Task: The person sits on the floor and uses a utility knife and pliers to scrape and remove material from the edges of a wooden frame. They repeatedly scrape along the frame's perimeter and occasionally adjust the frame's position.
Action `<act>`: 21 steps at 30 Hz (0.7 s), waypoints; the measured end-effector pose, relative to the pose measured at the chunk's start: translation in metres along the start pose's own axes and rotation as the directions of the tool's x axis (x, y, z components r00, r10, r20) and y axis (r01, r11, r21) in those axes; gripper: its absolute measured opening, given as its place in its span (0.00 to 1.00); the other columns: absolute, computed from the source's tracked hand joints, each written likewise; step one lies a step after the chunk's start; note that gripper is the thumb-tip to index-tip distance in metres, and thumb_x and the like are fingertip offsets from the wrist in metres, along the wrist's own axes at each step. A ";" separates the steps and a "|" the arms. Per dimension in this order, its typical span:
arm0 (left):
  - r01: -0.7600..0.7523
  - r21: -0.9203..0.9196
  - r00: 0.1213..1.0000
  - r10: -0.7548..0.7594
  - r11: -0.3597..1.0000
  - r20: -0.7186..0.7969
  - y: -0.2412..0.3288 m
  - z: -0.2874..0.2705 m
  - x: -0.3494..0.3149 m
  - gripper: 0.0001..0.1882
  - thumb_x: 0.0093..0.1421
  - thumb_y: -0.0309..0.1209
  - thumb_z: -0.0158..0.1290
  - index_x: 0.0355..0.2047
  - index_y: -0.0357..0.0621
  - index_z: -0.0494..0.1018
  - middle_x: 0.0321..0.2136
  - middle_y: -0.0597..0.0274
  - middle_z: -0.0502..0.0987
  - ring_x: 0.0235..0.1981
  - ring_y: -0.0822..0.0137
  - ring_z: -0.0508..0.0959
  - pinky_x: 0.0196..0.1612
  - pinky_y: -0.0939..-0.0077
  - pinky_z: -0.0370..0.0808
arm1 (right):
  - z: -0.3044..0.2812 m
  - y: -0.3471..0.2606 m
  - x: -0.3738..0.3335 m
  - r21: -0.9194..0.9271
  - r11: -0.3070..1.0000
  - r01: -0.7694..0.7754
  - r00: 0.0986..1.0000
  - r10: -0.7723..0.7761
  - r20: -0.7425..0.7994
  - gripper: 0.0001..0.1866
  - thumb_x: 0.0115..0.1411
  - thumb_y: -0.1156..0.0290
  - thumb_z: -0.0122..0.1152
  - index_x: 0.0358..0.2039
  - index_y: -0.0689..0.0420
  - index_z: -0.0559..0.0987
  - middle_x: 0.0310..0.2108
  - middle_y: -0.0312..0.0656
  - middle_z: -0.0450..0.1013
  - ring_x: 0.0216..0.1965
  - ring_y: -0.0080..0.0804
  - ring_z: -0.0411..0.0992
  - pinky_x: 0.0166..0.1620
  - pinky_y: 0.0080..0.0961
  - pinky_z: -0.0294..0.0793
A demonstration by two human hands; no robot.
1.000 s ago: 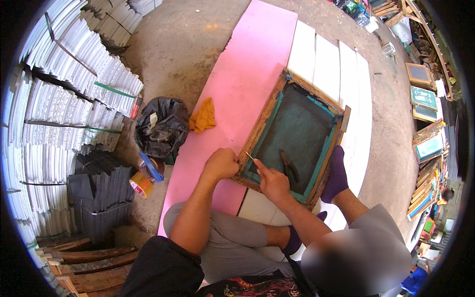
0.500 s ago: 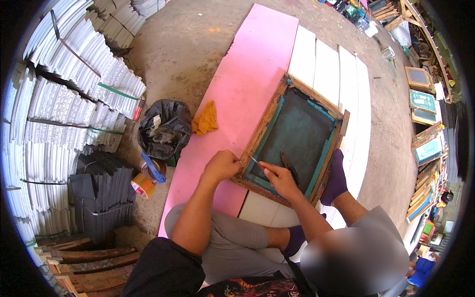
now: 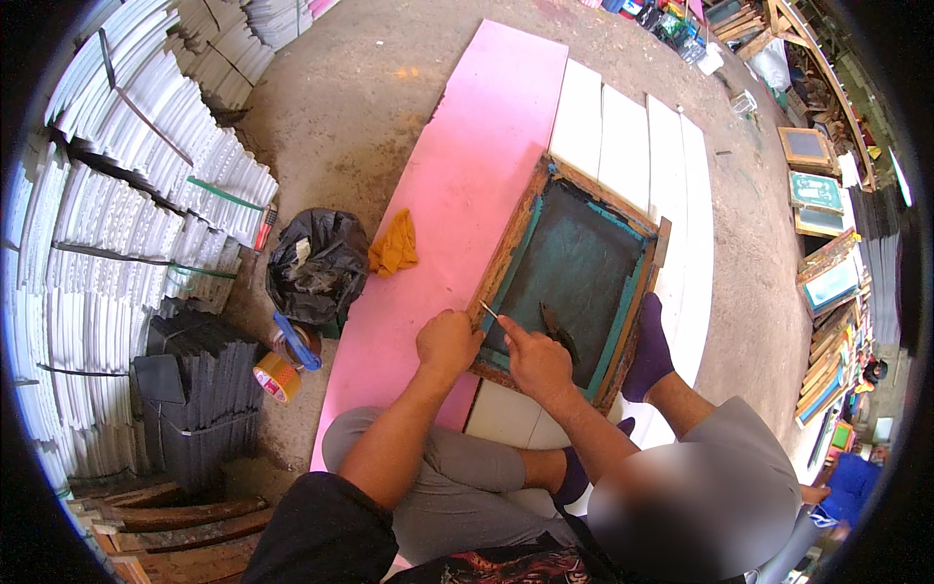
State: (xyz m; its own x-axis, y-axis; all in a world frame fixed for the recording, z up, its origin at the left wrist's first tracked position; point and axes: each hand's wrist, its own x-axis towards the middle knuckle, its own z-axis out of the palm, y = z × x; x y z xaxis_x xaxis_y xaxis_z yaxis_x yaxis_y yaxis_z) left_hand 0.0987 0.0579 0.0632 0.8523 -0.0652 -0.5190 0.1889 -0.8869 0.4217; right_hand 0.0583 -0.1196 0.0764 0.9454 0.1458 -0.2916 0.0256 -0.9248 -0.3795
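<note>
The left hand [image 3: 449, 341] is at the near left corner of a wooden frame [image 3: 603, 198], its fingers curled in; whether that grip has hold of the wood I cannot tell from this angle. The right hand [image 3: 538, 362] has its grip closed on a slim tool [image 3: 489, 310], forefinger stretched along it, with the thin pale shaft pointing at the frame's left rail, close to the left hand. The frame lies flat, partly over a pink board [image 3: 467, 175] and partly over white boards [image 3: 630, 146], with dark mesh [image 3: 584, 248] inside a teal border. Dark pliers [image 3: 558, 331] lie on the mesh, just beyond the right hand. A purple-socked foot [image 3: 646, 350] is just beside the frame's right rail.

An orange cloth [image 3: 394, 245] sits on the pink board's left edge, near a black plastic bag [image 3: 316, 277]. Below the bag, a roll of orange tape [image 3: 277, 378] rests on the floor [image 3: 311, 404], beside stacked black sheets [image 3: 199, 409].
</note>
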 end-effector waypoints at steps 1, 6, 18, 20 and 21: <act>-0.004 -0.002 1.000 0.004 1.000 -0.026 -0.001 0.004 0.001 0.20 0.57 0.45 0.65 0.37 0.39 0.83 0.37 0.47 0.83 0.40 0.46 0.85 0.43 0.52 0.82 | 0.003 0.002 0.001 0.002 1.000 0.003 1.000 -0.003 -0.010 0.20 0.72 0.56 0.51 0.63 0.35 0.74 0.31 0.57 0.79 0.30 0.60 0.81 0.33 0.57 0.80; -0.019 0.011 0.995 0.020 1.000 -0.100 -0.005 0.013 0.004 0.21 0.55 0.46 0.67 0.36 0.40 0.83 0.37 0.47 0.83 0.38 0.46 0.85 0.42 0.51 0.82 | 0.002 0.000 0.000 -0.008 1.000 -0.002 1.000 0.002 0.008 0.21 0.72 0.56 0.51 0.64 0.38 0.74 0.29 0.57 0.79 0.31 0.59 0.81 0.33 0.56 0.81; -0.085 0.037 0.992 0.089 0.996 -0.092 -0.005 0.021 0.008 0.15 0.54 0.35 0.64 0.35 0.36 0.82 0.38 0.47 0.82 0.40 0.48 0.85 0.43 0.54 0.83 | 0.013 0.004 0.010 0.177 0.983 -0.047 0.995 0.031 0.094 0.24 0.70 0.61 0.52 0.66 0.40 0.73 0.33 0.59 0.80 0.33 0.60 0.81 0.36 0.57 0.80; -0.058 0.046 0.994 0.062 0.997 -0.085 -0.003 0.015 0.008 0.14 0.54 0.35 0.63 0.34 0.36 0.83 0.37 0.47 0.82 0.39 0.48 0.85 0.43 0.54 0.82 | 0.006 0.004 0.009 0.112 0.993 -0.044 0.992 0.030 0.126 0.24 0.70 0.61 0.52 0.66 0.41 0.74 0.35 0.59 0.81 0.34 0.61 0.81 0.38 0.58 0.80; -0.045 0.053 0.996 0.049 0.998 -0.079 -0.003 0.014 0.007 0.14 0.54 0.35 0.63 0.34 0.37 0.83 0.37 0.47 0.82 0.39 0.48 0.85 0.42 0.54 0.82 | 0.006 0.002 0.007 0.043 0.999 -0.028 0.993 0.023 0.112 0.24 0.70 0.61 0.52 0.66 0.41 0.74 0.35 0.59 0.81 0.34 0.61 0.81 0.38 0.58 0.79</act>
State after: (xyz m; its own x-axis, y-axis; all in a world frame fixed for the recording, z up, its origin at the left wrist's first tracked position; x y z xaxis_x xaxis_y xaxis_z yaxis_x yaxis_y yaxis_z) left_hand 0.0972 0.0541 0.0480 0.8966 -0.0722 -0.4369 0.1243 -0.9059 0.4048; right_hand 0.0629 -0.1183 0.0682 0.9035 0.1626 -0.3967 -0.0150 -0.9128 -0.4082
